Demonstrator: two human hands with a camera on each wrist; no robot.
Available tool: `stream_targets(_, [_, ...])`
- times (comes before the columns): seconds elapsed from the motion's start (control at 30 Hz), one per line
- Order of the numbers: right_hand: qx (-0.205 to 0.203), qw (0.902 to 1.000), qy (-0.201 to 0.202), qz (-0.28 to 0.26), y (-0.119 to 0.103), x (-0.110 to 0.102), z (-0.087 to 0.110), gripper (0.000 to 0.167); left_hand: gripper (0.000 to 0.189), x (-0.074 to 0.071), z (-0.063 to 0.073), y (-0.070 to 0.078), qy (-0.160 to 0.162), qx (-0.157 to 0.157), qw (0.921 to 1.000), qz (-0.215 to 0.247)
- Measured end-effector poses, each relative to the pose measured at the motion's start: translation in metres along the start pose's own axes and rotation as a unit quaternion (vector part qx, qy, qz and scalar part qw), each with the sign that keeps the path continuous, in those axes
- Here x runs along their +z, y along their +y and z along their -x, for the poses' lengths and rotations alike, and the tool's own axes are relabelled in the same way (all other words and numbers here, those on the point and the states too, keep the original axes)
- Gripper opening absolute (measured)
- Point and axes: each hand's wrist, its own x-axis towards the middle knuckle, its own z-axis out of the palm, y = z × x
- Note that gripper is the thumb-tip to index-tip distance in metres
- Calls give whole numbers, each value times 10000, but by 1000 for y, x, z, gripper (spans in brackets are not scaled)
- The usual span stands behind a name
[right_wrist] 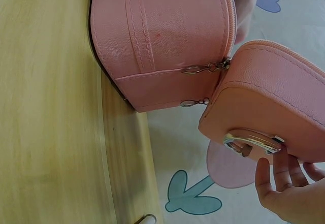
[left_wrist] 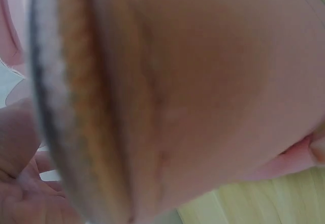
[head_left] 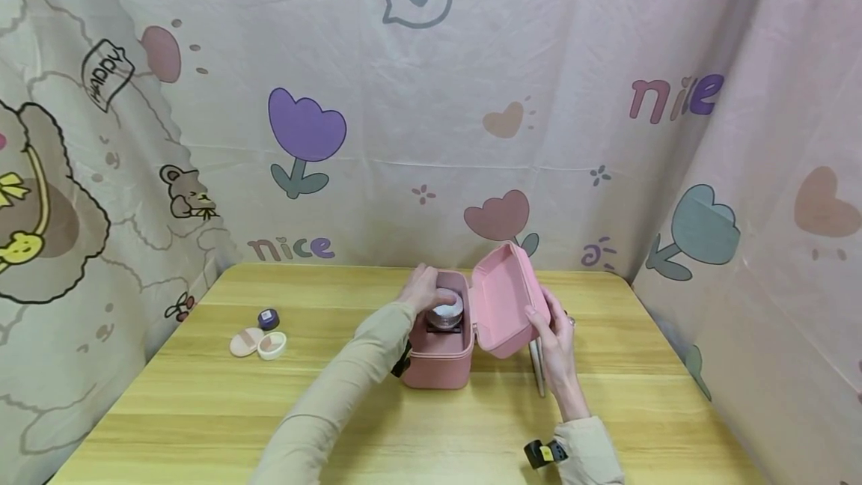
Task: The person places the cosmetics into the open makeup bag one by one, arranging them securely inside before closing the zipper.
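Watching remotely, I saw the left hand (head_left: 420, 292) inside a pink, boxy, leather-look case (head_left: 438, 374) on the yellow wood-grain table (head_left: 175, 395).
Its thumb overlapped a round, clear-sided jar (head_left: 447, 314); I couldn't tell whether it gripped. The right hand (head_left: 557, 346) pinched the stitched, zip-edged lid (head_left: 501, 298), tilted open, between thumb and fingers.

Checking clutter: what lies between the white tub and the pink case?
In the head view, bare table runs right from the tub; nearer the case, the left sleeve and black wrist device cross the stretch.
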Motion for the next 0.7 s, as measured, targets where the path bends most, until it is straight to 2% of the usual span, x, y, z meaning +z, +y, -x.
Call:
stream_targets(0.3, [-77,10000,26,44,-1,1,-1,54,51,-7,4,0,82,28,9995,312])
stream_targets(0.53, [-96,9999,62,46,-1,1,0,53,64,-11,12,-9,431,91,9958,804])
stream_targets(0.7, [-59,9999,53,67,1,0,1,53,63,-16,17,-23,812,138,9874,1351])
